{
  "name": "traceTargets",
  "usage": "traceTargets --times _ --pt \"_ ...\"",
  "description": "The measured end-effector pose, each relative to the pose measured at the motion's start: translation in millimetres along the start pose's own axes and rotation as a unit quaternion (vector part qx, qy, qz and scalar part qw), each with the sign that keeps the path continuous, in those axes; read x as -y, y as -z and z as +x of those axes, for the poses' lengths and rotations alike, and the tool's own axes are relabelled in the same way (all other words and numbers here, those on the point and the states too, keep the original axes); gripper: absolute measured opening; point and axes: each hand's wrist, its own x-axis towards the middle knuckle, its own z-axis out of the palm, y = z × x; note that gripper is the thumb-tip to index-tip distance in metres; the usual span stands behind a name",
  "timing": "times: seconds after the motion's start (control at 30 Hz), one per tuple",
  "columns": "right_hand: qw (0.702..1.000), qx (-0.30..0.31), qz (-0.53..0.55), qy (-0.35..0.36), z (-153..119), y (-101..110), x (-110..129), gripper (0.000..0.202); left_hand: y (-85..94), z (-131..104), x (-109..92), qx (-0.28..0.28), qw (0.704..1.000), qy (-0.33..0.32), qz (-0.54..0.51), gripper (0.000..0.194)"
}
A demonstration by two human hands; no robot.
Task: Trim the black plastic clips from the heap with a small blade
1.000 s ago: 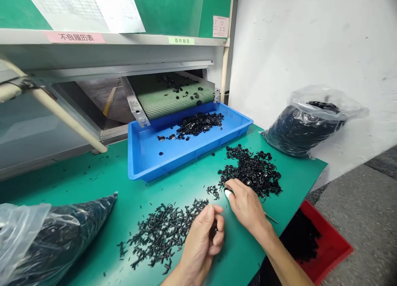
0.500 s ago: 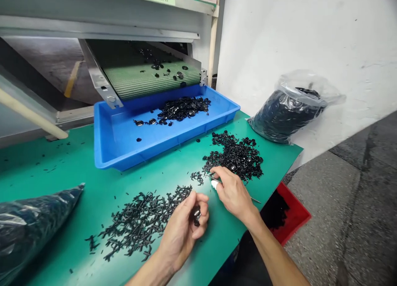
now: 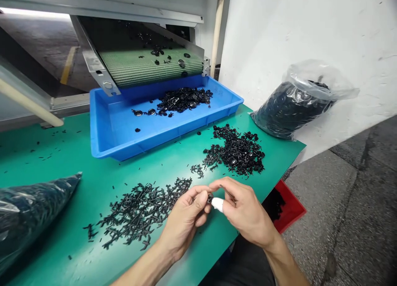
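My left hand point(image 3: 187, 213) is closed, with thumb and fingers around a small shiny black plastic part point(image 3: 210, 198). Against it, my right hand point(image 3: 245, 209) has its index fingertip and thumb, the thumb wearing a white finger cot point(image 3: 217, 203). A dark sliver shows inside the curl of my right fingers; I cannot make out what it is. Left of my hands spreads a pile of black cross-shaped pieces point(image 3: 136, 213). Beyond my right hand lies a heap of black round and stemmed parts point(image 3: 240, 151), with a few cross pieces point(image 3: 197, 170) beside it.
A blue tray point(image 3: 149, 147) holding black parts stands under the end of a green conveyor belt point(image 3: 149, 69). Filled plastic bags stand at the back right point(image 3: 297, 106) and lie at the left point(image 3: 34, 220). Below the green table's point(image 3: 214, 257) right edge is a red bin point(image 3: 294, 213).
My right hand has come back from the heap to meet my left hand. The thin metal rod seen in my right hand before no longer shows clearly. The view has tilted down slightly.
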Motion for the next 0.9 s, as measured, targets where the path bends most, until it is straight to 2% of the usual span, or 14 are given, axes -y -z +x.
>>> traceTargets --times 0.17,0.3,0.47,0.57,0.7,0.8,0.9 --pt "0.999 -0.039 0.002 -0.018 -8 -9 -2 0.036 -1.0 -1 2 -0.023 1.000 -0.005 -0.012 0.027" --pt "0.999 -0.052 0.007 -0.001 -12 -13 -4 0.038 -0.5 -2 2 -0.013 1.000 0.003 0.018 0.026" --pt "0.999 -0.034 -0.007 0.018 -12 -11 -4 0.048 1.1 -3 2 0.008 0.997 -0.003 0.077 0.031" --pt "0.999 -0.013 -0.023 0.034 -15 -9 -7 0.055 1.6 -3 4 -0.022 0.997 -0.011 0.072 0.030" --pt "0.997 -0.066 -0.034 0.031 -22 -12 -13 0.046 2.2 -3 7 -0.074 0.995 -0.023 0.066 0.031" --pt "0.989 -0.070 -0.126 0.021 -29 -17 -14 0.039 3.2 -3 8 -0.097 0.991 -0.033 0.090 0.034" --pt "0.967 -0.056 -0.246 0.030 -32 -21 -10 0.037 3.6 -4 9 -0.102 0.986 -0.045 0.125 0.036"
